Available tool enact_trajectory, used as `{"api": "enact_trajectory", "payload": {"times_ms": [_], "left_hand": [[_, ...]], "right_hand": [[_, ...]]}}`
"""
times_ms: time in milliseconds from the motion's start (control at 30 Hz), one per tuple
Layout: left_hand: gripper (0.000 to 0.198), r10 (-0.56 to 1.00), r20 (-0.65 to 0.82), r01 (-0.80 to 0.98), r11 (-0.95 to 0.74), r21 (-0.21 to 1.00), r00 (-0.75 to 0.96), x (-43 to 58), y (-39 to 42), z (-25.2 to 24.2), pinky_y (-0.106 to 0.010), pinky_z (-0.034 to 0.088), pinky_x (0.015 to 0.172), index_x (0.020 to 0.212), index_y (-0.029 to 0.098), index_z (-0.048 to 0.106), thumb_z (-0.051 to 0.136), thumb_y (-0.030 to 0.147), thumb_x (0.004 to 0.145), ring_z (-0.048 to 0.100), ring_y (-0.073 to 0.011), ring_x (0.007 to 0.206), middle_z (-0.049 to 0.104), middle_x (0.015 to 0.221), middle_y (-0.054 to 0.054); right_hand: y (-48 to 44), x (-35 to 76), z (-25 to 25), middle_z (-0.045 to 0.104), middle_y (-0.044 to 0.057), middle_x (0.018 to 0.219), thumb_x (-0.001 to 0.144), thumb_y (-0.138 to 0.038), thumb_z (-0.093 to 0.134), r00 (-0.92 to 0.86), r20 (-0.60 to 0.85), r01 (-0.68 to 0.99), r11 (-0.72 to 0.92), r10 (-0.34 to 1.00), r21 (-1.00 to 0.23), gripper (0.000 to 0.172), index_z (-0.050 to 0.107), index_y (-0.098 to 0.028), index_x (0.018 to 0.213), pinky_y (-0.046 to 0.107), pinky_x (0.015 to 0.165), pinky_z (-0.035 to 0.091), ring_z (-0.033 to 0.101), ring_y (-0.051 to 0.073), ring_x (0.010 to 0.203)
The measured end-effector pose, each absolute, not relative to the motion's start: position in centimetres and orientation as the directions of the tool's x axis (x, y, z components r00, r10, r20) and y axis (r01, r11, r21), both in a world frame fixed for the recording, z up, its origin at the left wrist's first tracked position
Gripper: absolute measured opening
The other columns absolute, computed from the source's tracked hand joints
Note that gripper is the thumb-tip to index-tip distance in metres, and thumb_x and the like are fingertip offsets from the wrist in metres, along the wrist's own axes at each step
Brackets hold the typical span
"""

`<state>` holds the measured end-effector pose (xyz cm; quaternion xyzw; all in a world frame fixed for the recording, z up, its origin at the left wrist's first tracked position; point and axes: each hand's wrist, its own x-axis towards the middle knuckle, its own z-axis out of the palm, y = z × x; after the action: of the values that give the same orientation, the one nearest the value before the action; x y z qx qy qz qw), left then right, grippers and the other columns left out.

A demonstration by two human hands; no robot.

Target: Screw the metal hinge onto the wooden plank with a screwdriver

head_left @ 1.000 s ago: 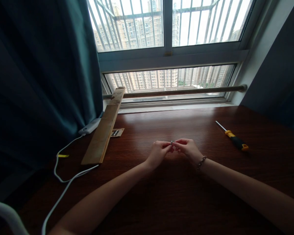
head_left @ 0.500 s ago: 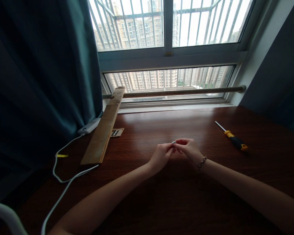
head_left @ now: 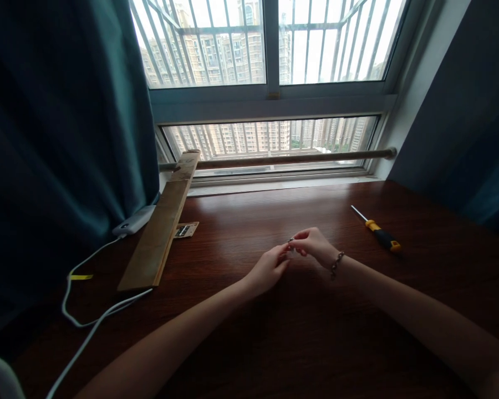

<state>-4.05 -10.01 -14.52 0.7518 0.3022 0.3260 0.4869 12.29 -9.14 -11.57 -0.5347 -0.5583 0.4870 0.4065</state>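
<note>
Over the middle of the dark red-brown table (head_left: 316, 205), my two hands meet at the fingertips around a small metallic object (head_left: 291, 240), too small to identify. My left hand (head_left: 268, 270) comes in from the left, its fingertips pressed at the object. From the right, my right hand (head_left: 315, 247), with a bracelet (head_left: 337, 264) at the wrist, pinches it between thumb and forefinger. A screwdriver (head_left: 376, 229) with a yellow and black handle lies to the right of my hands, its shaft pointing toward the window.
A long wooden board (head_left: 160, 221) leans on the window rail (head_left: 291, 159) at the left. A small card-like piece (head_left: 186, 230) sticks out beside it. Further left are a white power strip (head_left: 133, 220), a white cable (head_left: 82, 349), yellow tape (head_left: 81, 277) and a blue curtain (head_left: 108, 122).
The view has shifted, so the board, screwdriver and window appear further left. My fingers have changed position slightly around the small object, with my left fingers less bunched against the right.
</note>
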Motion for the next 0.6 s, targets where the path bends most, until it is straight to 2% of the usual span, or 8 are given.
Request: {"api": "enact_trajectory", "payload": {"times_ms": [67, 133, 200, 267, 367, 600], "left_hand": [[0.041, 0.8, 0.213, 0.195, -0.378, 0.905, 0.561, -4.3, -9.7, -15.3, -0.035, 0.04, 0.097, 0.119, 0.015, 0.051, 0.053, 0.023, 0.079, 0.051, -0.0213, 0.112, 0.054, 0.122, -0.011], [0.041, 0.815, 0.22, 0.242, -0.398, 0.885, 0.535, -4.5, -9.2, -15.8, -0.035, 0.04, 0.098, 0.119, 0.015, 0.052, 0.053, 0.024, 0.079, 0.049, -0.0218, 0.114, 0.053, 0.124, -0.012], [0.039, 0.818, 0.23, 0.27, -0.418, 0.868, 0.528, -4.7, -8.8, -16.1, -0.036, 0.04, 0.099, 0.117, 0.014, 0.053, 0.053, 0.025, 0.079, 0.05, -0.0218, 0.114, 0.054, 0.123, -0.012], [0.038, 0.82, 0.231, 0.293, -0.428, 0.855, 0.523, -4.8, -8.5, -16.2, -0.036, 0.04, 0.098, 0.115, 0.014, 0.054, 0.053, 0.026, 0.079, 0.052, -0.0214, 0.111, 0.056, 0.12, -0.011], [0.036, 0.827, 0.226, 0.328, -0.434, 0.839, 0.515, -4.8, -8.4, -16.0, -0.035, 0.042, 0.096, 0.112, 0.013, 0.056, 0.053, 0.027, 0.079, 0.055, -0.0208, 0.107, 0.059, 0.116, -0.011], [0.03, 0.798, 0.241, 0.413, -0.513, 0.753, 0.552, -4.9, -8.8, -15.3, -0.033, 0.043, 0.092, 0.108, 0.016, 0.057, 0.051, 0.027, 0.08, 0.056, -0.0199, 0.103, 0.061, 0.11, -0.009]], "right_hand": [[-8.0, 14.6, -10.2, 0.055, -0.001, 0.047, 0.063, -0.019, 0.062, -0.057, -0.111, 0.356, -0.083, 0.992, -0.931, 0.01, 0.064, -0.01, 0.06, 0.015, 0.04, 0.035, 0.045, 0.006, 0.041], [-6.8, 17.8, -8.9, 0.059, 0.0, 0.052, 0.064, -0.018, 0.061, 0.063, -0.103, 0.614, -0.12, 0.993, -0.781, 0.009, 0.066, -0.011, 0.064, 0.014, 0.043, 0.039, 0.05, 0.007, 0.045], [-5.8, 21.4, -8.0, 0.057, 0.001, 0.047, 0.06, -0.013, 0.061, 0.154, -0.113, 0.702, -0.189, 0.982, -0.687, 0.007, 0.064, -0.009, 0.056, 0.015, 0.043, 0.04, 0.053, 0.009, 0.046], [-5.3, 24.7, -7.7, 0.052, 0.002, 0.039, 0.056, -0.009, 0.062, 0.209, -0.159, 0.746, -0.263, 0.965, -0.612, 0.013, 0.059, -0.009, 0.044, 0.016, 0.04, 0.038, 0.051, 0.01, 0.042], [-5.1, 28.0, -8.2, 0.048, 0.001, 0.034, 0.054, -0.004, 0.063, 0.26, -0.261, 0.764, -0.364, 0.93, -0.532, 0.02, 0.052, -0.009, 0.038, 0.017, 0.037, 0.036, 0.048, 0.01, 0.037], [-4.4, 29.4, -10.8, 0.057, 0.005, 0.048, 0.059, -0.002, 0.064, 0.331, -0.408, 0.746, -0.501, 0.851, -0.439, 0.013, 0.053, -0.007, 0.056, 0.018, 0.04, 0.044, 0.055, 0.012, 0.043]]}}
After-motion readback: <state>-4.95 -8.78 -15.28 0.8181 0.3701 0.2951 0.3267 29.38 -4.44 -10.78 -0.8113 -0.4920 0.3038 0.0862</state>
